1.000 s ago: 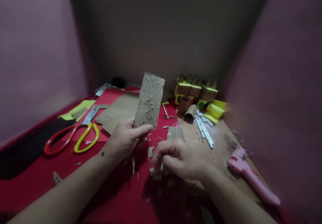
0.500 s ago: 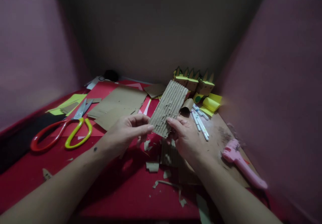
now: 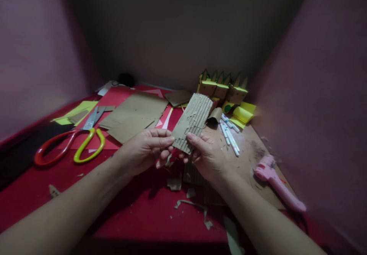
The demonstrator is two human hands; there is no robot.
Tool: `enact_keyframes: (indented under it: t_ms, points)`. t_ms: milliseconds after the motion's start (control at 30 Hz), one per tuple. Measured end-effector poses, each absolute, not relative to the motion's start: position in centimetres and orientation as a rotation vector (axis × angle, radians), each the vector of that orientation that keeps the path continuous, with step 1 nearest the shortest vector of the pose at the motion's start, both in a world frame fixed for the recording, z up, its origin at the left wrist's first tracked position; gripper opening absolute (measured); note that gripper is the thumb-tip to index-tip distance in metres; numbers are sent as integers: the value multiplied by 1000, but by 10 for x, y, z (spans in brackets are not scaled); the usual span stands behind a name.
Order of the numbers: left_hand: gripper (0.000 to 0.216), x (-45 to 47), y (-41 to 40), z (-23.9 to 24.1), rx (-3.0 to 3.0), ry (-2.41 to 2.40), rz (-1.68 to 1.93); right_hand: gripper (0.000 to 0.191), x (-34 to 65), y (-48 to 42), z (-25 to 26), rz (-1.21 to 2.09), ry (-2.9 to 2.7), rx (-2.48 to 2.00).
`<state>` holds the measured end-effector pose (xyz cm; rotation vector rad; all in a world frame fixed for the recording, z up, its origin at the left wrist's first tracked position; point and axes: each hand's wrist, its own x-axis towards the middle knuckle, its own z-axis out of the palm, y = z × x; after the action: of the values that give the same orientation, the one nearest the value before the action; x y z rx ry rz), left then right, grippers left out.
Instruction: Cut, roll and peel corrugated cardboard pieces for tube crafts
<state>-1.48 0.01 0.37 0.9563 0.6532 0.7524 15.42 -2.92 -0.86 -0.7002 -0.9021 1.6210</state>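
One ridged cardboard strip (image 3: 193, 117), near end between left hand (image 3: 145, 148) and right hand (image 3: 210, 155), we're pinching with both; one pair of scissors (image 3: 91, 122) left of left hand, one glue gun (image 3: 276, 182) right of right.

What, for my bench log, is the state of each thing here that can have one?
Corrugated cardboard strip: raised, ridges partly bared.
Left hand: pinching the strip's lower left edge.
Right hand: gripping the strip's lower right edge.
Scissors: lying, blades partly open.
Pink glue gun: lying on its side; power unclear.
White markers: lying loose; caps unclear.
Yellow paper beside markers: curled.
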Motion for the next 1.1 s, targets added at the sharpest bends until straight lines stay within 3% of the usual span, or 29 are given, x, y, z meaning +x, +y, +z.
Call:
enact_keyframes:
  t_ms: [233, 467, 600, 1100]
  points:
    - [23, -15, -1, 1, 1062, 745, 757, 18, 154, -29, -10, 1652, -920, -677]
    - [16, -13, -10, -1, 2121, 928, 1404, 19, 155, -27, -12, 1584, -896, -751]
    - [12, -14, -13, 3, 2499, 698, 1305, 21, 156, -28, -9, 1571, -887, -832]
    - [10, -10, -15, -4, 2810, 777, 1295, 23, 152, -35, -10, 1392, -873, -966]
